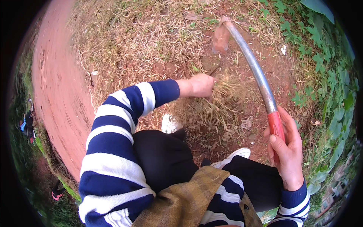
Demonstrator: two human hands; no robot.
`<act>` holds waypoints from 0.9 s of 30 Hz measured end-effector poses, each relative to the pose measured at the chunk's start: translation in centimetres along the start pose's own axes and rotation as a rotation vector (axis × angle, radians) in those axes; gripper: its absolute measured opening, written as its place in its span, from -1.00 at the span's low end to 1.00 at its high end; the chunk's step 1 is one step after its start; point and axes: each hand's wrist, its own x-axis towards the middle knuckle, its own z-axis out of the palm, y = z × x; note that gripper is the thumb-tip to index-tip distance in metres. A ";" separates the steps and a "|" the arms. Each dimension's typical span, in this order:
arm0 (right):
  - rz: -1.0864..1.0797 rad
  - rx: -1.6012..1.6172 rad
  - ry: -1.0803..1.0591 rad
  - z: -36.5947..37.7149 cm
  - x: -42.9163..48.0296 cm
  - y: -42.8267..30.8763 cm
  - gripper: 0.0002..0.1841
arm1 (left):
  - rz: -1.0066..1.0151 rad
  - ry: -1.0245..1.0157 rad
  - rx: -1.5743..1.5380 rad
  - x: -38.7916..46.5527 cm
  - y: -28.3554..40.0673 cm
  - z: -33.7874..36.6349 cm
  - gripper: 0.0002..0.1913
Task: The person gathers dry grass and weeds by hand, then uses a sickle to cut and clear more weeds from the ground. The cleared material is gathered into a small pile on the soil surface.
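Note:
A bunch of dry grass [218, 102] hangs from my left hand [200, 86], low over the red soil in front of my feet. The grass looks blurred, and its lower end hides part of the ground. In my right hand [287, 150] is the red grip [275, 124] of a hoe with a metal handle [252, 61]. At the handle's far end, the rust-coloured hoe blade [221, 39] rests on bare soil.
My white shoes [170, 124] stand close beneath the grass. Dry cut grass [136, 45] covers the ground ahead. Leafy green vines [329, 62] line the right side, and a red dirt road [56, 85] runs along the left. Two people [27, 123] are at the far left edge.

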 end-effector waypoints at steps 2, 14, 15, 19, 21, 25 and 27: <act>-0.005 0.019 0.033 0.1 0.3 0.4 -0.32 | -0.141 0.128 0.134 0.9 -3.9 -0.5 -0.47; 0.034 0.018 0.014 0.1 0.5 0.9 -0.32 | -0.448 0.411 0.339 0.4 -14.8 -6.8 -0.60; 0.036 0.001 0.010 0.0 0.5 0.9 -0.32 | -0.445 0.347 0.387 0.2 -15.1 -7.5 -0.66; 0.029 -0.018 -0.018 -0.3 0.6 1.0 -0.32 | -0.488 0.372 0.339 -0.4 -15.9 -7.9 -0.73; 0.024 -0.045 -0.025 -0.3 0.5 1.1 -0.32 | -0.542 0.398 0.297 -0.3 -15.8 -7.5 -0.72; 0.014 -0.091 -0.025 -0.4 0.3 1.3 -0.31 | -0.549 0.368 0.184 -1.6 -14.2 -5.5 -0.67; -0.004 -0.081 -0.024 -0.5 0.4 1.3 -0.31 | -0.321 -0.002 0.518 -3.3 -11.7 -2.8 -0.67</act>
